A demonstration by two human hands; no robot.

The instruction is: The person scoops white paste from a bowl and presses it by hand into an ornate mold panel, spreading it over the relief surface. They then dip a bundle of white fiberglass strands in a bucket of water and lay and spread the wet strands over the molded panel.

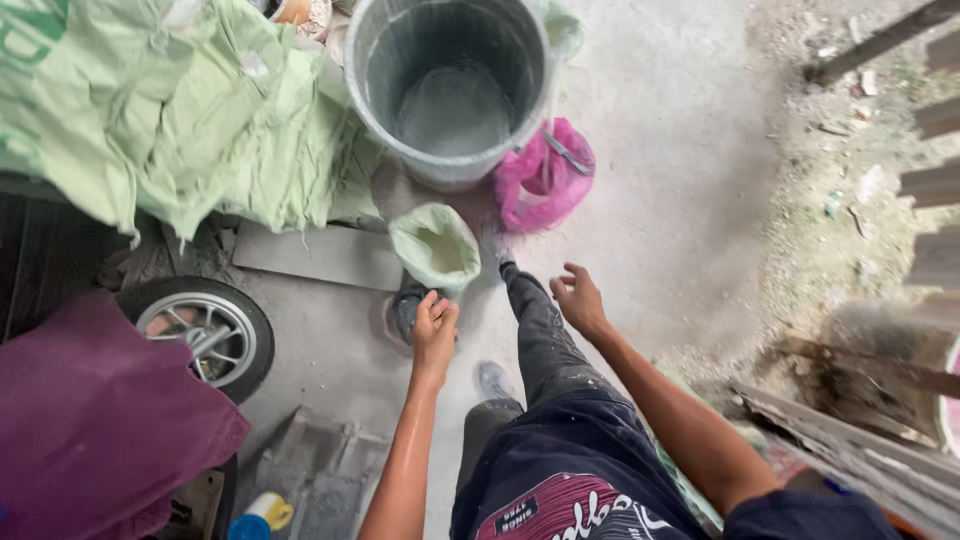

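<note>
My left hand is closed around the rim of a small dark scoop-like container low over the concrete floor, just below an open pale green sack of whitish powder. My right hand hovers with fingers spread and nothing in it, to the right of my outstretched leg. A large grey bucket with grey mix in its bottom stands beyond the sack. A pink plastic bag leans against the bucket's right side.
Crumpled green sacks lie at the upper left. A small wheel and purple cloth sit at the left. Rubble and wooden boards line the right side. A grey slab lies under the sacks.
</note>
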